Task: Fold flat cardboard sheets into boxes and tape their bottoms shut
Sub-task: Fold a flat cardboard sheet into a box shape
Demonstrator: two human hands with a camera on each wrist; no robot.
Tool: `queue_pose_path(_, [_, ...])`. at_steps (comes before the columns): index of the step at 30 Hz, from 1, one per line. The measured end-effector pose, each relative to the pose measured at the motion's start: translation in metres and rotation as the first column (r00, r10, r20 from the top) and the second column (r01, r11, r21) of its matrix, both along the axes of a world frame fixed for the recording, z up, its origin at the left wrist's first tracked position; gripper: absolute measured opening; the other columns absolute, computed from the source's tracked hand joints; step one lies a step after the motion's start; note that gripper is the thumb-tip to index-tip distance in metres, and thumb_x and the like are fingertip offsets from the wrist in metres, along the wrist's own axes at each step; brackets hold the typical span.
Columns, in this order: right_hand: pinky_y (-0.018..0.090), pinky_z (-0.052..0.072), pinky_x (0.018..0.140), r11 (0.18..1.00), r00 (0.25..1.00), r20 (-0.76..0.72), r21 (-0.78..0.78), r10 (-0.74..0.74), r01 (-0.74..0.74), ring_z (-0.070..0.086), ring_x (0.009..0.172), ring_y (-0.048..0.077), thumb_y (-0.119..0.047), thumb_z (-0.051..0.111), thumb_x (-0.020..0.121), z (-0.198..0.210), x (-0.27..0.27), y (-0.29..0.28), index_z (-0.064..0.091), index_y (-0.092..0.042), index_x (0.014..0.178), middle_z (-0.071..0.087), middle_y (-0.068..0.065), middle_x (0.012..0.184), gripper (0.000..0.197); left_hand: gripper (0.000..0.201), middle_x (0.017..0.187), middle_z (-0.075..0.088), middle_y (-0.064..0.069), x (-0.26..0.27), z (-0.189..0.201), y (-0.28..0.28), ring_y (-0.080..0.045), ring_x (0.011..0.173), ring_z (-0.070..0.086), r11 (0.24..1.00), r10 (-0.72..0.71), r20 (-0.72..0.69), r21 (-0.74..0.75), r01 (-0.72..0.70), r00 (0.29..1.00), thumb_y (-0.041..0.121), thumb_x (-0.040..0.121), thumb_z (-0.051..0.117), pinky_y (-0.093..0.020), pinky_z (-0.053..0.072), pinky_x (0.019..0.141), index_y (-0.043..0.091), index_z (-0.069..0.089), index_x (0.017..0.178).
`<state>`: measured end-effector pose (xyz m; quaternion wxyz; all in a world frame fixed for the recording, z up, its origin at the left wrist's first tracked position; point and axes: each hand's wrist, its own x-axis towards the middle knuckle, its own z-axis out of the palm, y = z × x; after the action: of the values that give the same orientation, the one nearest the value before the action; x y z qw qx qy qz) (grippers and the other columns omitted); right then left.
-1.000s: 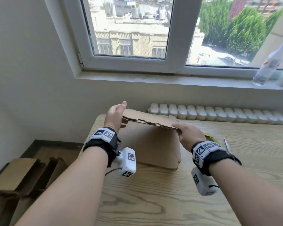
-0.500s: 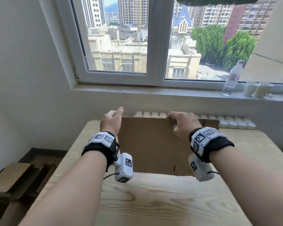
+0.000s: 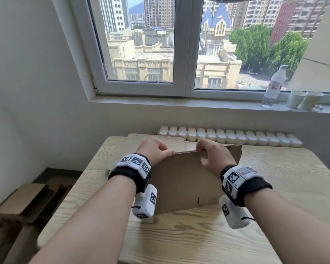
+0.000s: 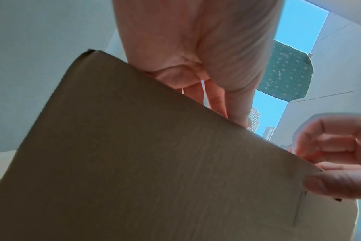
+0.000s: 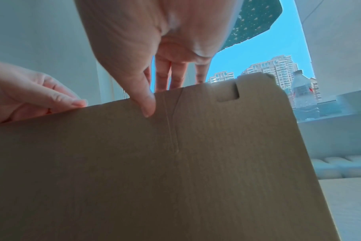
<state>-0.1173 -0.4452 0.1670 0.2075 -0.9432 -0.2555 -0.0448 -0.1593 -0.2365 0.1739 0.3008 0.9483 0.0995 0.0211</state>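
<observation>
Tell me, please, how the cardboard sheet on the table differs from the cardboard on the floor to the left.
The cardboard sheet stands on edge on the table; the floor cardboard lies low beside the table. The left hand and right hand pinch the sheet's top edge; nothing touches the floor cardboard. The sheet is a single piece, while the floor cardboard is several pieces together. Both are plain brown.

Arms: my forearms are bare, no sleeves.
Left wrist: my black wristband (image 3: 130, 176) carries white blocks printed with black square markers.
Left camera: a white housing (image 3: 145, 202) hangs under it, marker-printed, with a thin black cable.
Right wrist: the same black band (image 3: 255, 185), marker blocks and white housing (image 3: 233, 214).
</observation>
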Motion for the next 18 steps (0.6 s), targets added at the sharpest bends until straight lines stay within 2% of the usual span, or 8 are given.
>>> queue_pose_path(6, [0.024,0.037,0.088,0.998,0.995,0.1,-0.065,-0.004,0.011,0.047,0.107,0.012,-0.019,0.063,0.086,0.003,0.003,0.002,0.063,-0.024,0.092,0.058,-0.008,0.104,0.007,0.021,0.087,0.072,0.005,0.016,0.01,0.004,-0.01,0.086,0.065,0.992,-0.122,-0.125,-0.023,0.12,0.985,0.039,0.082,0.072,-0.024,0.051,0.079,0.021,0.076,0.091])
queue_pose_path(8, [0.023,0.038,0.082,0.995,0.995,0.102,-0.098,-0.003,0.013,0.049,0.1,0.011,-0.021,0.063,0.087,0.007,0.002,0.003,0.062,-0.024,0.086,0.056,-0.009,0.099,0.004,0.023,0.084,0.071,0.006,0.022,0.018,0.004,-0.011,0.083,0.064,0.986,-0.161,-0.197,0.004,0.165,0.967,0.041,0.081,0.072,-0.025,0.053,0.079,0.021,0.077,0.091])
queue_pose_path(10, [0.024,0.04,0.077,0.996,0.998,0.068,-0.093,-0.01,0.017,0.052,0.089,0.011,-0.021,0.064,0.086,0.011,0.002,0.004,0.059,-0.025,0.08,0.054,-0.01,0.093,0.009,0.024,0.077,0.067,0.007,0.028,0.024,0.006,-0.011,0.076,0.062,0.982,-0.173,-0.267,0.033,0.189,0.948,0.044,0.08,0.073,-0.025,0.053,0.077,0.022,0.077,0.09])
queue_pose_path(14, [0.025,0.047,0.08,0.998,0.999,0.03,-0.035,-0.042,0.043,0.056,0.079,0.009,-0.022,0.068,0.083,0.01,0.0,0.002,0.058,-0.028,0.072,0.054,-0.012,0.086,0.016,0.027,0.083,0.072,0.001,0.039,0.027,0.009,-0.011,0.073,0.063,0.98,-0.176,-0.363,0.025,0.198,0.915,0.049,0.077,0.074,-0.028,0.056,0.077,0.024,0.076,0.086])
queue_pose_path(18, [0.026,0.05,0.081,1.0,0.999,0.018,-0.013,-0.028,0.028,0.057,0.078,0.007,-0.026,0.071,0.081,0.009,-0.002,0.0,0.063,-0.025,0.074,0.053,-0.013,0.087,0.011,0.036,0.068,0.064,0.006,0.045,0.027,0.014,-0.007,0.062,0.056,0.987,-0.155,-0.39,-0.027,0.157,0.908,0.048,0.079,0.074,-0.023,0.05,0.073,0.016,0.074,0.096])
